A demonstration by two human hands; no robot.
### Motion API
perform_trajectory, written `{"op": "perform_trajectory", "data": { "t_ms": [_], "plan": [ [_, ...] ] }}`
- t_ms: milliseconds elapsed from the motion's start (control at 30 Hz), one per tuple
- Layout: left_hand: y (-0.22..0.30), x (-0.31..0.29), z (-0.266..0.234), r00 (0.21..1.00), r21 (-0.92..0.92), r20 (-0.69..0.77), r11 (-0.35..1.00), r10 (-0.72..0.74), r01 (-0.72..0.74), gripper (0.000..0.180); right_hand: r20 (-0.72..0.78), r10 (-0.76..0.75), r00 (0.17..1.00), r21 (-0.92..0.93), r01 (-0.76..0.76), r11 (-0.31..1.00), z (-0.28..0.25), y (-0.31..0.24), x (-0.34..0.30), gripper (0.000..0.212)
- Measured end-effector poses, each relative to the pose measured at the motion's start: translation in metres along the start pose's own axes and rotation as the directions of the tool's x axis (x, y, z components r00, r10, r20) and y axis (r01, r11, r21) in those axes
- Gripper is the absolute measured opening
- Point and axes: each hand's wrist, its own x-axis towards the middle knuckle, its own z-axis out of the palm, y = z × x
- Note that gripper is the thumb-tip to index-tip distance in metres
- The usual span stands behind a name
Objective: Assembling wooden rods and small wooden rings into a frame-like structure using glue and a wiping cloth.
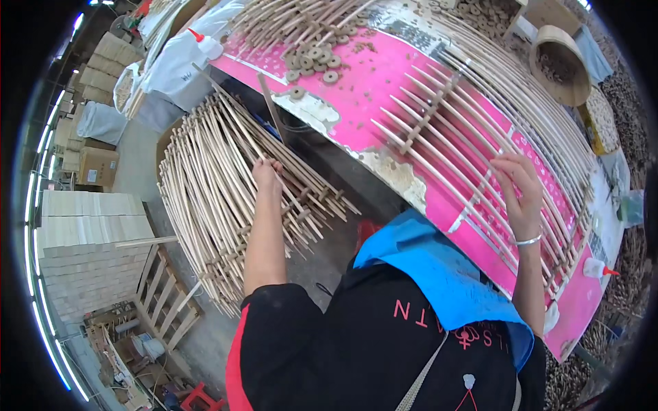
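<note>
My left hand [268, 177] is closed round a long thin wooden stick at the edge of a big heap of sticks with round discs on them [205, 185], low beside the table. Over the pink tabletop [356, 75], my right hand [519, 186] has its fingers bent together; what they hold, if anything, I cannot make out. Beneath it lies a row of pointed wooden sticks [439, 168], side by side, with a notched wooden crosspiece [430, 113] across them near their tips.
Loose wooden discs [315, 58] lie on the tabletop's far left part. More long sticks [541, 103] line its right side, by a round tub [558, 65]. Red-tipped glue bottles [596, 268] stand at two edges. Stacked boards [92, 233] and a pallet [168, 298] are at left.
</note>
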Motion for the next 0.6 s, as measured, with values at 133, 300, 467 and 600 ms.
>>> {"op": "perform_trajectory", "data": {
  "t_ms": [133,300,467,600],
  "plan": [
    [-0.007,0.002,0.004,0.999,-0.012,-0.047,1.0,-0.022,0.021,0.022,-0.008,0.025,1.0,0.01,-0.024,1.0,-0.001,-0.002,-0.002,0.014],
    [-0.01,0.004,0.008,0.995,0.032,-0.101,0.999,-0.014,0.017,0.017,0.009,0.079,0.997,0.038,-0.08,0.996,0.002,0.007,-0.009,0.013],
    [-0.012,0.005,0.015,0.991,0.095,-0.129,0.995,-0.026,0.038,0.01,0.007,0.112,0.994,0.049,-0.113,0.992,0.003,0.015,-0.014,0.014],
    [-0.013,0.005,0.018,0.983,0.131,-0.174,0.989,-0.05,0.074,0.016,0.01,0.125,0.992,0.036,-0.126,0.991,0.004,0.018,-0.015,0.013]
  ]
}}
